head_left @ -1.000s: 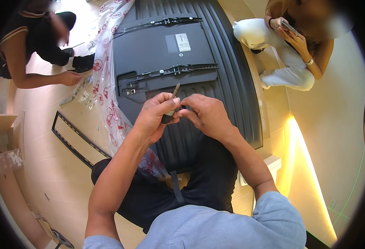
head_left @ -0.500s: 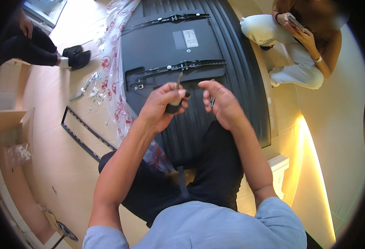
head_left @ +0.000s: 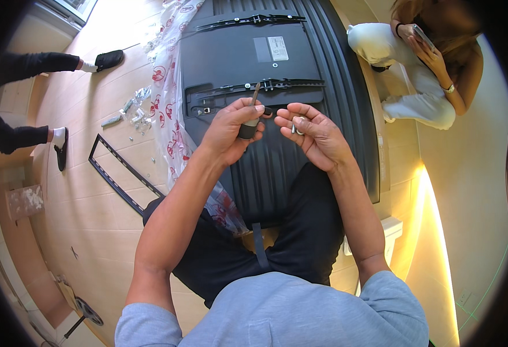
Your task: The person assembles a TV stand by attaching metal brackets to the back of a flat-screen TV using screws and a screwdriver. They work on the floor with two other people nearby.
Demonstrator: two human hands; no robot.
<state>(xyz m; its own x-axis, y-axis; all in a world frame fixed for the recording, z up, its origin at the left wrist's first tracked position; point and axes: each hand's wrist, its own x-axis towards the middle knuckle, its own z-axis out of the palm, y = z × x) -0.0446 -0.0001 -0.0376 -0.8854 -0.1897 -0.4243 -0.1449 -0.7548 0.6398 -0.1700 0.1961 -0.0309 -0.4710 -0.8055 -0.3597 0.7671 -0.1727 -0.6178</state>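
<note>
The left hand (head_left: 231, 130) is closed around the dark, stubby handle of a screwdriver with a thin metal shaft (head_left: 249, 115); the tool's long axis runs nearly upright in the picture, tilted slightly to the right, with the tip pointing away from the person toward the upper black metal mounting rail (head_left: 260, 88) bolted across the back of a large black flat-screen television (head_left: 277, 150). The right hand (head_left: 314, 132) lies palm-up and loosely cupped just beside the left, with small silvery screws (head_left: 296, 126) resting on its fingers. Both hands hover above the ribbed rear panel of the television, which lies face-down across the person's knees on a pale wooden floor (head_left: 86, 208). A sheet of clear plastic wrap printed with red marks (head_left: 167, 98) trails along the television's left edge. A black rectangular metal bracket frame (head_left: 121, 173) and scattered small bags of hardware (head_left: 131, 113) lie on the floor to the left. A seated person in white trousers (head_left: 416, 75) holds a phone at upper right; another person's legs in dark clothing (head_left: 28, 98) show at upper left.
</note>
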